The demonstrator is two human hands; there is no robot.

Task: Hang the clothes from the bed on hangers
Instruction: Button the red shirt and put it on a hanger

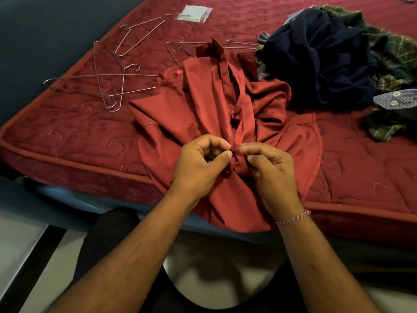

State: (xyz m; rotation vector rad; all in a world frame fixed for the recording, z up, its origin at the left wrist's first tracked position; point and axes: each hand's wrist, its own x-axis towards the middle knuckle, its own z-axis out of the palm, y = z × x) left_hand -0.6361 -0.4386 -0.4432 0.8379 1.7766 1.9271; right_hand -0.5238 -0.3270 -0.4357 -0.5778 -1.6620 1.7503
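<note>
Both hands, left hand point(200, 161) and right hand point(270, 170), pinch the red shirt's point(216, 98) front edge at centre frame, perhaps at a button.

Both hands, left point(200, 163) and right point(270, 170), meet fingertip to fingertip, thumbs and forefingers pinched, forearms angled inward.

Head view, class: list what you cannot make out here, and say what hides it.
- Red shirt placket: the left hand and right hand pinch it, covering any button there.
- Dark garment and plaid garment: bunched together, so their types are unclear.
- Hanger behind the collar: partly hidden by the shirt.
- Small packet: too small to read.
</note>
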